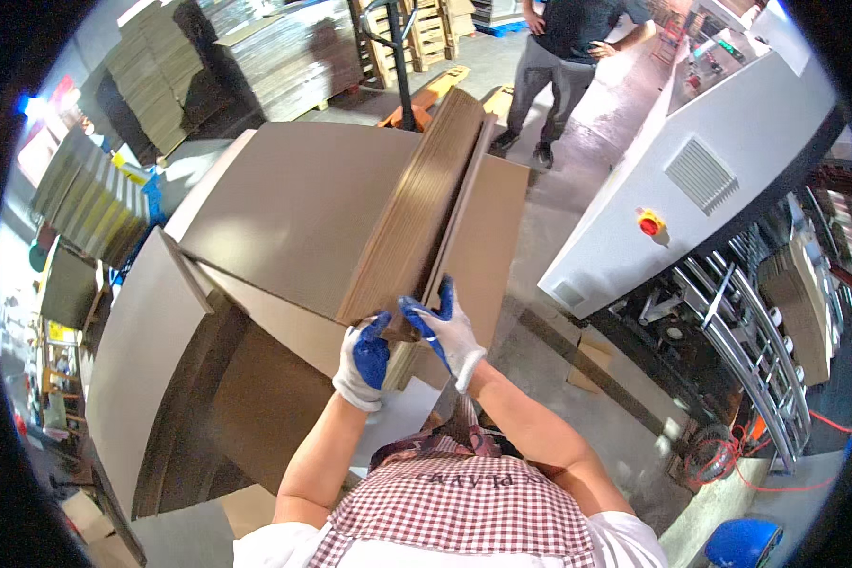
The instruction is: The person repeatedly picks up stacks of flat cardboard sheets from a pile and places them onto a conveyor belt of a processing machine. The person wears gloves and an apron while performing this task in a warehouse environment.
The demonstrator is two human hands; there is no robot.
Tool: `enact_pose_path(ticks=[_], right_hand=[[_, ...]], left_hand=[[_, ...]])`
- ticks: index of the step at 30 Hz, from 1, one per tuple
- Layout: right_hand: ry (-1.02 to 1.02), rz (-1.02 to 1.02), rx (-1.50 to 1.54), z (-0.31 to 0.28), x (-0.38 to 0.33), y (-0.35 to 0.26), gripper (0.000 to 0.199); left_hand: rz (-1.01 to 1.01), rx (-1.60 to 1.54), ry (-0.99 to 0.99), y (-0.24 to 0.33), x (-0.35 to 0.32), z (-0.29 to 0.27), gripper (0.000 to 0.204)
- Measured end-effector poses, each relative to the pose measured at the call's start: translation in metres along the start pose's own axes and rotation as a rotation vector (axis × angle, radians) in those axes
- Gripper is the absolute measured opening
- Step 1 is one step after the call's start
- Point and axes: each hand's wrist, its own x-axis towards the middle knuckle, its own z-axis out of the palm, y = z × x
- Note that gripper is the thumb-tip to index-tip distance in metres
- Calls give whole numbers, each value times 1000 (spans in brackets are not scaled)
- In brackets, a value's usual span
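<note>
A thick stack of brown cardboard sheets point(415, 204) stands tilted in front of me, its layered edges facing up. My left hand point(364, 358), in a white glove with a blue palm, is closed at the near left corner of this stack. In a matching glove, my right hand point(445, 329) touches the near right end, its thumb and fingers spread apart. Part of the fingers of both hands is hidden against the sheets. Broad flat cardboard point(298, 204) lies to the left of the stack, and another flat sheet point(490, 237) shows to its right.
More cardboard point(147, 379) stands at the left. To the right is a grey machine point(634, 180) with a red stop knob point(648, 223) and metal rails point(743, 350). An orange pallet jack point(431, 99) stands ahead, near another person point(563, 57). A red cable point(719, 464) lies at lower right.
</note>
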Motion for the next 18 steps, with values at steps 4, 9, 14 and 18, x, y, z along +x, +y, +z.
enact_pose_path(ticks=[4,9,14,18], right_hand=[[61,69,-70,-8,-2,-5,81],[415,-434,-569,-95,6,22,76],[301,-402,-469,-50,-12,-3,67],[103,-161,-552,-15,4,10,66]], left_hand=[[209,367,171,-13,3,-22,25],[290,293,300,-14,2,-11,20],[359,363,267,-21,7,-31,15],[247,445,263,-13,9,-20,17]])
